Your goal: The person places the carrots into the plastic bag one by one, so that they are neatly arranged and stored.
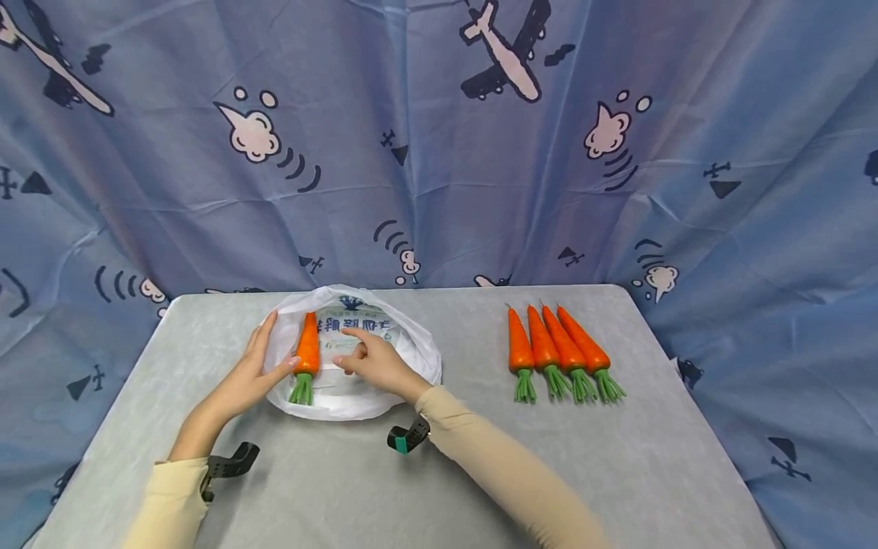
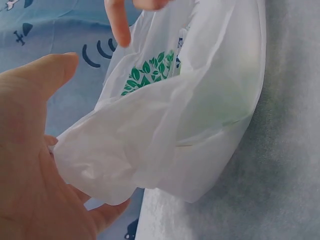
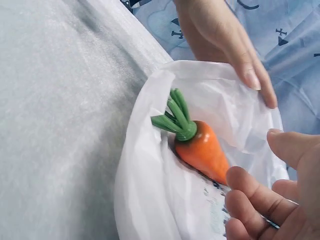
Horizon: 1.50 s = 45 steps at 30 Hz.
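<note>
A white plastic bag [image 1: 336,412] with printing inside lies with its mouth spread wide on the left part of the table. In it lies an orange carrot [image 1: 309,352], its green stalks [image 3: 176,112] toward the near rim. My left hand [image 1: 240,385] rests at the bag's left rim, with fingers along the outside and thumb extended over the opening; the left wrist view shows fingertips behind the white plastic [image 2: 120,145]. Over the bag's opening, right of the carrot, is my right hand [image 1: 379,364], index finger extended, the others loosely bent, holding nothing.
Several more carrots [image 1: 543,347] lie side by side on the right part of the grey-covered table [image 1: 480,473], stalks toward the near side. A blue curtain [image 1: 439,152] with airplane prints hangs behind the table. Dark wrist bands [image 1: 233,461] sit on both wrists.
</note>
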{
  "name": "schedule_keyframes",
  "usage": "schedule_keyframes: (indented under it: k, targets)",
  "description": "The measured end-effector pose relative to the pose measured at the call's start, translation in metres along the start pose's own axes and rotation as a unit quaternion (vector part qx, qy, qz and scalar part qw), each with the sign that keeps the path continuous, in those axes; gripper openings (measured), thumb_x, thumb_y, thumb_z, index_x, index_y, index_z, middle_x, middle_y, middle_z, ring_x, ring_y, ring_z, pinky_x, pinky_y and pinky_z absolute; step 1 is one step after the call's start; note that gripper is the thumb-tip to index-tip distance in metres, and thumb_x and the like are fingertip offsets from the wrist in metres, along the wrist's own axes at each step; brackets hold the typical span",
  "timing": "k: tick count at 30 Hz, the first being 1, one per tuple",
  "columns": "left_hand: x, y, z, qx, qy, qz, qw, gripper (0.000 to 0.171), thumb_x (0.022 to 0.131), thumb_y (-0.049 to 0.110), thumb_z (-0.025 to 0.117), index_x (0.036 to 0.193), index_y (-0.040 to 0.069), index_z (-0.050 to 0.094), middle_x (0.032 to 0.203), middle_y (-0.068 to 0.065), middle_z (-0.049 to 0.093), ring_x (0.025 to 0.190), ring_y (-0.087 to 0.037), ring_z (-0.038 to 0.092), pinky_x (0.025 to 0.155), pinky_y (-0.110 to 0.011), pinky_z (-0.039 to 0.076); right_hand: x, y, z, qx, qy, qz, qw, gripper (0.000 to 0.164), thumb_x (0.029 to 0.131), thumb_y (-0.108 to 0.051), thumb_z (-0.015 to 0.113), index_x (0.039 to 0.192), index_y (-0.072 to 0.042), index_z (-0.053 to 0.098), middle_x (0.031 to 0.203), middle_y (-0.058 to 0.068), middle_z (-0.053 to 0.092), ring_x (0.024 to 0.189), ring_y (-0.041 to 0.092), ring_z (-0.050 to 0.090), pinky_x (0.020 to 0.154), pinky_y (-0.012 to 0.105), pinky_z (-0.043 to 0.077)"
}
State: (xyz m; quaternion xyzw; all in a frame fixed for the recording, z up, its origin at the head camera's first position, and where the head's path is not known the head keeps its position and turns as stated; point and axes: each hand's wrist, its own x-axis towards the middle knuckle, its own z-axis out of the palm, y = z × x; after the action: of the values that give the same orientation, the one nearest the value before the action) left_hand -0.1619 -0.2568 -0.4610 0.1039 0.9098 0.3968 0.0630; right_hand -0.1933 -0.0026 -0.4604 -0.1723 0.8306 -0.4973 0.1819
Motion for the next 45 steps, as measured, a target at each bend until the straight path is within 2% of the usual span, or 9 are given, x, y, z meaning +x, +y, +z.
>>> schedule_keyframes:
  k: [4, 8, 15, 20, 26, 36, 45]
  targets:
    - [0.000, -0.001, 0.000, -0.005, 0.005, 0.006, 1.0000, 0.096, 0.098, 0.038, 0.059, 0.159, 0.020, -0.013, 0.164, -0.028, -0.001, 0.145, -0.058, 0.015, 0.110, -0.076, 0.020, -0.011, 0.001, -0.013, -0.011, 0.006, -0.022, 1.000, 0.064, 0.094, -0.032, 0.067, 0.150, -0.015, 0.042, 0.084, 0.011, 0.071, 0.072, 0.021, 0.060, 0.061, 0.021, 0.041]
    - [0.000, -0.001, 0.000, -0.006, 0.009, 0.011, 0.9999, 0.096, 0.098, 0.036, 0.061, 0.160, 0.017, -0.011, 0.163, -0.028, 0.001, 0.146, -0.056, 0.015, 0.111, -0.075, 0.019, -0.021, 0.005, -0.024, -0.022, 0.004, -0.033, 0.999, 0.064, 0.093, -0.032, 0.068, 0.150, -0.017, 0.042, 0.081, 0.000, 0.068, 0.067, 0.008, 0.054, 0.063, 0.021, 0.043]
    - [-0.001, 0.001, -0.001, -0.007, 0.008, 0.003, 0.9999, 0.097, 0.098, 0.035, 0.061, 0.159, 0.018, -0.012, 0.163, -0.029, 0.000, 0.146, -0.056, 0.014, 0.112, -0.075, 0.018, -0.039, 0.012, -0.047, -0.031, 0.008, -0.061, 0.998, 0.062, 0.095, -0.030, 0.067, 0.150, -0.017, 0.042, 0.087, 0.001, 0.068, 0.069, 0.010, 0.054, 0.062, 0.022, 0.043]
    - [-0.001, 0.001, -0.001, -0.006, 0.004, -0.003, 1.0000, 0.096, 0.098, 0.036, 0.059, 0.159, 0.019, -0.013, 0.163, -0.029, 0.000, 0.146, -0.056, 0.014, 0.112, -0.076, 0.018, -0.050, 0.020, -0.067, -0.044, 0.037, -0.067, 0.996, 0.060, 0.094, -0.027, 0.068, 0.148, -0.016, 0.045, 0.090, 0.003, 0.068, 0.071, 0.010, 0.054, 0.062, 0.021, 0.044]
    - [0.000, 0.001, 0.000, -0.005, 0.004, -0.002, 1.0000, 0.097, 0.098, 0.035, 0.060, 0.159, 0.018, -0.013, 0.163, -0.030, 0.000, 0.146, -0.057, 0.014, 0.112, -0.075, 0.018, -0.059, 0.032, -0.093, -0.065, 0.076, -0.055, 0.993, 0.060, 0.093, -0.027, 0.069, 0.147, -0.013, 0.046, 0.090, 0.005, 0.069, 0.073, 0.012, 0.056, 0.067, 0.022, 0.046]
    - [0.000, 0.000, -0.001, -0.008, 0.006, 0.001, 1.0000, 0.097, 0.098, 0.036, 0.060, 0.159, 0.018, -0.012, 0.162, -0.030, 0.003, 0.145, -0.056, 0.017, 0.112, -0.074, 0.020, -0.076, 0.060, -0.130, -0.084, 0.120, -0.035, 0.989, 0.061, 0.094, -0.028, 0.069, 0.147, -0.012, 0.046, 0.092, 0.008, 0.070, 0.073, 0.013, 0.054, 0.064, 0.022, 0.044]
    - [0.000, -0.002, -0.001, -0.010, 0.009, 0.003, 0.9999, 0.097, 0.098, 0.035, 0.061, 0.160, 0.019, -0.012, 0.163, -0.029, 0.001, 0.146, -0.056, 0.015, 0.112, -0.074, 0.019, -0.093, 0.083, -0.161, -0.086, 0.150, 0.015, 0.985, 0.062, 0.095, -0.032, 0.067, 0.149, -0.013, 0.044, 0.093, 0.009, 0.068, 0.071, 0.014, 0.052, 0.062, 0.023, 0.044]
